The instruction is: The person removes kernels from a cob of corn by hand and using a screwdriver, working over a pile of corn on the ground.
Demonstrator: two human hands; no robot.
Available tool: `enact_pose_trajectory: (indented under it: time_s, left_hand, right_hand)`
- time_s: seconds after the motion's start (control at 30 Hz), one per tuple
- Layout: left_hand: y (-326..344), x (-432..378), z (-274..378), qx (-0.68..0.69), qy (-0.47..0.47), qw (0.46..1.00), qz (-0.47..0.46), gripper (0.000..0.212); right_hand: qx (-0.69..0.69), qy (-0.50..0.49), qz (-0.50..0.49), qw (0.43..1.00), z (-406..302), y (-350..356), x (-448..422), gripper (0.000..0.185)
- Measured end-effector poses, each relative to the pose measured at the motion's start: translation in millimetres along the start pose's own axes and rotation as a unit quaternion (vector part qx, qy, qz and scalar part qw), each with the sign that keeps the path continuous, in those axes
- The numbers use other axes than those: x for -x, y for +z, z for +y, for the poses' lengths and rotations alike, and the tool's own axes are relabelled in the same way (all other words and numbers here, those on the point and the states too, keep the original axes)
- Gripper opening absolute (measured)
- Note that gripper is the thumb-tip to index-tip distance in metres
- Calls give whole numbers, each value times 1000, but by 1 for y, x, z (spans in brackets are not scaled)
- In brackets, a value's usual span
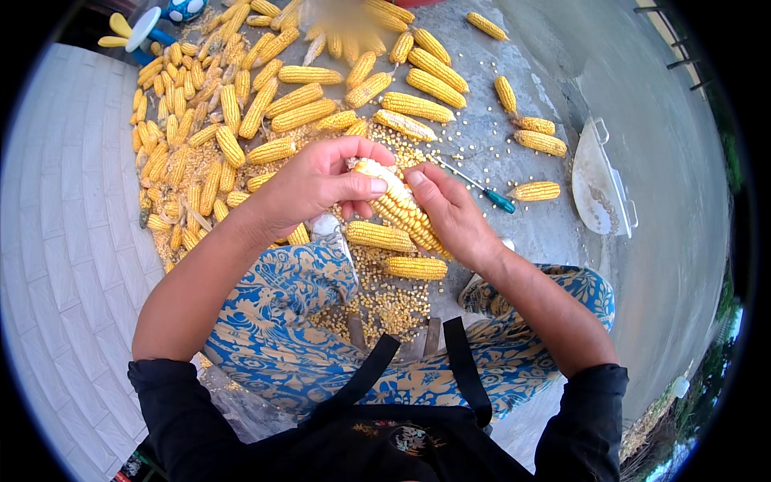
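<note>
A partly shelled ear of dried corn [400, 208] is held at chest height between both hands, its upper end bare of kernels in places. My left hand [337, 178] grips the top end, with the thumb on the bared strip. My right hand [449, 211] closes around the ear's right side, fingertips against the kernels. Below the hands, a whole corn cob [379, 235] and another cob [415, 268] lie on loose kernels [391, 307] between the feet. A screwdriver with a green handle [499, 200] lies on the ground right of my right hand.
A large heap of corn cobs [181, 132] spreads at the left beside a pale tiled surface [78, 211]. More cobs lie ahead on the concrete floor [542, 241]. A white basin with handles [596, 181] is at the right. A blue and white object with yellow parts [143, 29] sits at the upper left.
</note>
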State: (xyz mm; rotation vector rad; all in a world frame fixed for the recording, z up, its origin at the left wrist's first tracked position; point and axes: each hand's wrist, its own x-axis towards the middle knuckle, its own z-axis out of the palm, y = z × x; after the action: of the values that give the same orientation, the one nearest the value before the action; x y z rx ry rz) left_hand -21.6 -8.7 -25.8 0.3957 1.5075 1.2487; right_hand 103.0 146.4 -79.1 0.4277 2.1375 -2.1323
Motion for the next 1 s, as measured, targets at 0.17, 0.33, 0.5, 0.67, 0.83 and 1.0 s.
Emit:
enact_pose_trajectory:
  time_s: [0.17,0.33,0.5,0.67,0.83,1.0]
  left_hand:
    - [27,-15,-2,-20,9,999,50,17]
    - [30,-20,-6,-41,13,997,71,14]
    - [22,-16,-10,31,-25,998,54,29]
    - [8,-11,-19,155,-7,988,-25,31]
    - [16,-16,-23,105,-30,994,-27,24]
    - [26,-15,-31,14,-68,997,19,22]
  right_hand:
    - [13,-9,62,998,10,-6,14,29]
    - [50,9,66,997,7,-6,17,29]
    - [39,11,31,999,5,-6,18,29]
    - [0,30,7,1000,3,-14,19,31]
    - [-1,25,26,999,13,-12,30,32]
    - [70,32,4,997,13,-9,38,34]
